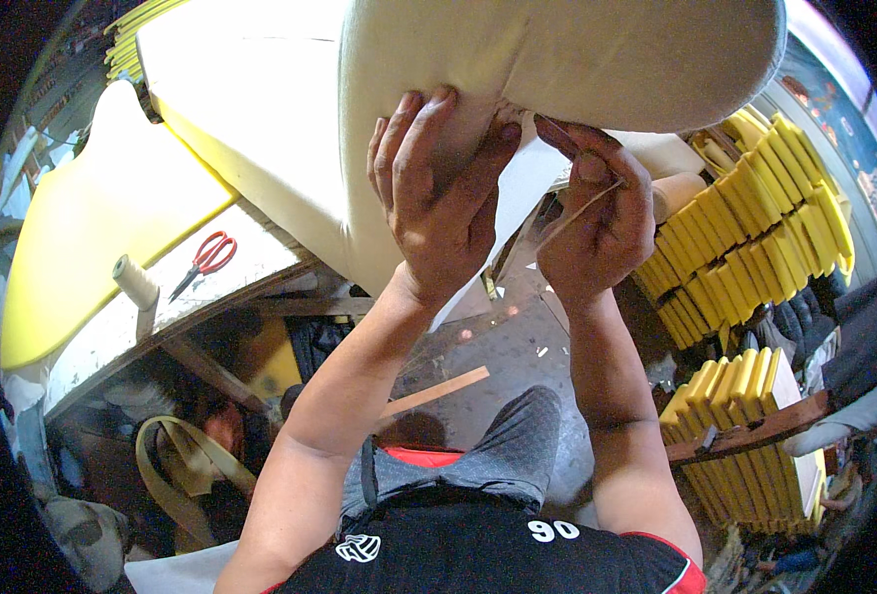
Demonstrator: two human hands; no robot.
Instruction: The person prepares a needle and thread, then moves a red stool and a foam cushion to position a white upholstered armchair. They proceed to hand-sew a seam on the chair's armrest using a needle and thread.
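Crowded workshop, seen from above through a round, curved view: stacks of yellow padded slabs [755,233] stand at the right, and bits of scrap lie on the grey floor [458,342] below. At the left, a pale surface [260,255] carries red-handled scissors [201,265], a spool of pale thread [136,282] and a curved yellow panel [102,238].

At the top centre, in front of the person, is a large cream padded piece [577,59], rounded at its right end, with a seam running down to its lower edge. The left hand [433,193] lies against it, its fingers [413,148] spread slightly over the cover, the thumb bent in beside the seam. The right hand [602,223] is just beside that spot, thumb and forefinger bent close together as if pinching something small; a thin pale strand [582,211] crosses this hand. Whether a needle is there cannot be made out.

Judging by this, the step in hand is closing the seam by hand stitching, with the gap not yet fully shut. What comes next would seem to call for the left hand to steady the cover's edges while the right draws the strand through, snug but without puckering the cloth.
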